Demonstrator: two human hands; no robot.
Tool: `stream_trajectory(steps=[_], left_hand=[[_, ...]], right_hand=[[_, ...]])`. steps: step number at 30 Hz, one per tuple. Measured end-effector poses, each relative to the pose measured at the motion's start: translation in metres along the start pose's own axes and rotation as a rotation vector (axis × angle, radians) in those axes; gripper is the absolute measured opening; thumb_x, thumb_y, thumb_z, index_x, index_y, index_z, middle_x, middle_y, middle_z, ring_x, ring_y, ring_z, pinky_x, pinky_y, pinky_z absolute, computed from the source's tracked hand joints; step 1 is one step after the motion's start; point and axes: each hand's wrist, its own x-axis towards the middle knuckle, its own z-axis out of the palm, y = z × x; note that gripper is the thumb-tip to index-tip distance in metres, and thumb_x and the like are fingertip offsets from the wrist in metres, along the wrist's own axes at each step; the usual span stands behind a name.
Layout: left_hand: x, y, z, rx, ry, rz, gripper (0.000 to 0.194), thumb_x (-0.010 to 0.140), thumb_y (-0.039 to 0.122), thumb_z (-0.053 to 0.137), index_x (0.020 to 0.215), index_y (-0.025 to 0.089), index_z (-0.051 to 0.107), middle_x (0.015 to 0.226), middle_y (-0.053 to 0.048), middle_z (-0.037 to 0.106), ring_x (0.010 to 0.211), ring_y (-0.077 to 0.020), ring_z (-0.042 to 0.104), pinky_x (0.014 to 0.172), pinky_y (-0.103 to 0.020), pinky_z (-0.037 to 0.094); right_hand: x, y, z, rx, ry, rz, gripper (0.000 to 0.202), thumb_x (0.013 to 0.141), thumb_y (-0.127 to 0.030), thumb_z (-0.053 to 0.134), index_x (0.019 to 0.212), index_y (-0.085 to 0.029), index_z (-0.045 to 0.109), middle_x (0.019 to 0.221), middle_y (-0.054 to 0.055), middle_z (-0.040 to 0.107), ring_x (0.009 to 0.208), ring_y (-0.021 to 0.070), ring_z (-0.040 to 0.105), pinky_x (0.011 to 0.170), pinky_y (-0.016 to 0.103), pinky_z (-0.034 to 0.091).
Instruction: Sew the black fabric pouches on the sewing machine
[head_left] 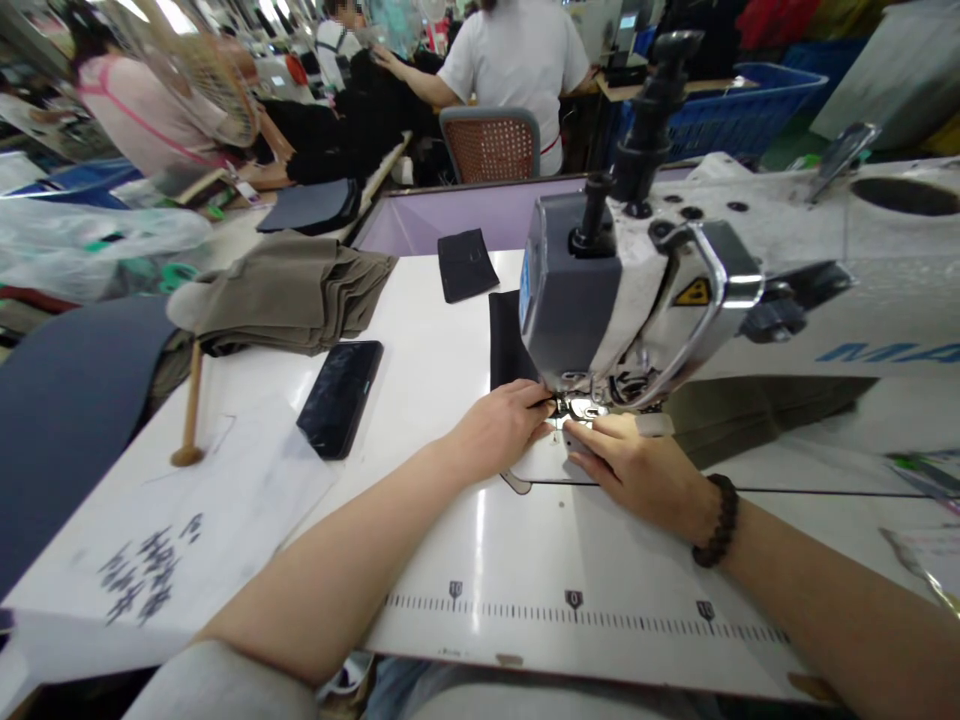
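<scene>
A sewing machine point(574, 280) stands over the white table, its presser foot point(574, 405) between my two hands. My left hand point(506, 425) is just left of the foot, fingers bent and close together at the near end of a black fabric piece point(505, 340). Part of that fabric is hidden behind the machine head. To the right of the foot, my right hand point(637, 465) lies with its fingers stretched toward the needle plate, a pale band round one finger. Whether fabric lies under its fingertips cannot be made out.
Left of my arm lie a black phone point(341, 398), a wooden stick point(193, 410), a paper with handwriting point(150, 570) and stacked olive fabric point(285, 290). Another black piece point(466, 265) lies farther back. Olive strips point(765, 410) rest under the machine arm. People work beyond the table.
</scene>
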Motion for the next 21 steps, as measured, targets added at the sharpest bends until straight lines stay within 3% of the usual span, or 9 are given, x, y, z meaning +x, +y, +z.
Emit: stream_trajectory(steps=[16,21], left_hand=[[0.003,-0.003,0.002,0.010,0.007,-0.037,0.020,0.086,0.024,0.046,0.090,0.011,0.059,0.090,-0.007,0.058,0.090,-0.0204,0.053,0.081,-0.032,0.045],[0.004,0.005,-0.010,0.053,-0.066,-0.083,0.024,0.086,0.028,0.045,0.096,0.011,0.059,0.093,-0.007,0.058,0.092,-0.0211,0.052,0.082,-0.033,0.044]], right_hand=[[0.000,0.001,0.001,-0.006,-0.012,0.017,0.029,0.085,-0.032,0.042,0.105,-0.017,0.057,0.080,0.007,0.061,0.075,0.0169,0.055,0.064,0.026,0.040],[-0.001,0.000,-0.001,-0.019,0.020,0.004,0.026,0.084,-0.030,0.043,0.102,-0.018,0.058,0.079,0.007,0.062,0.072,0.0157,0.055,0.061,0.024,0.039]])
